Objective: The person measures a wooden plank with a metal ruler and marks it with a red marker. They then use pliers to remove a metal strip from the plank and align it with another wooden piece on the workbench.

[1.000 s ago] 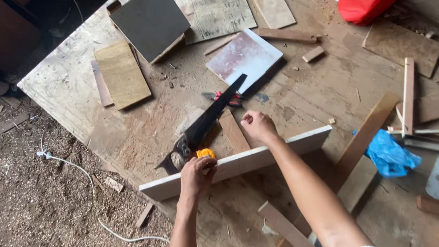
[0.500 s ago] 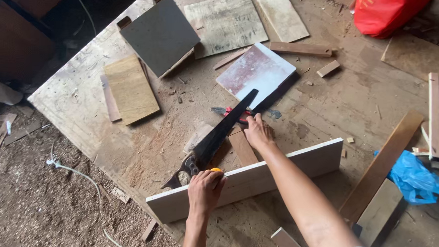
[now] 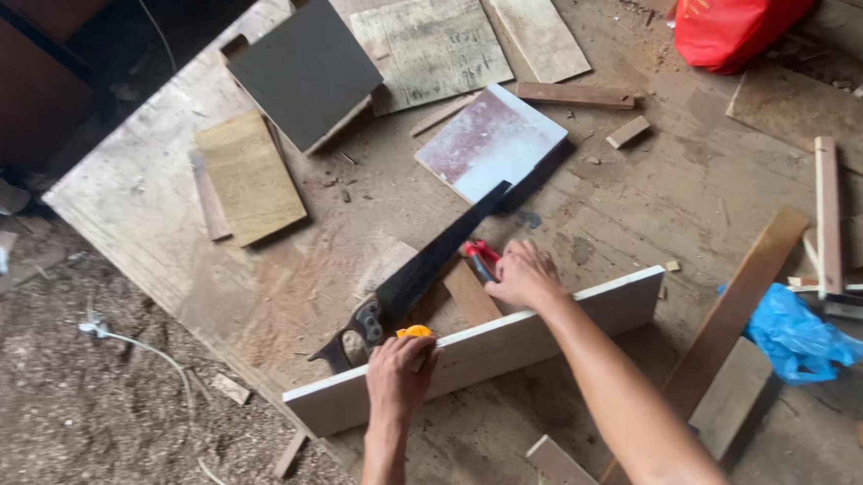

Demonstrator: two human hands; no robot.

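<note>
Two hands at one long white board [image 3: 573, 316] lying across plywood sheet [image 3: 155, 227]. Left hand [image 3: 397, 370] clenched on orange tool [image 3: 415, 331] at board's edge. Right hand [image 3: 524, 275] pressed on board's top edge; grip unclear. One black handsaw [image 3: 423, 270] just behind.

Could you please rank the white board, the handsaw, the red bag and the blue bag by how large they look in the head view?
1. White board, the longest.
2. Handsaw and red bag: unsure, since the bag is cut off by the frame edge.
3. Blue bag, the smallest.
</note>
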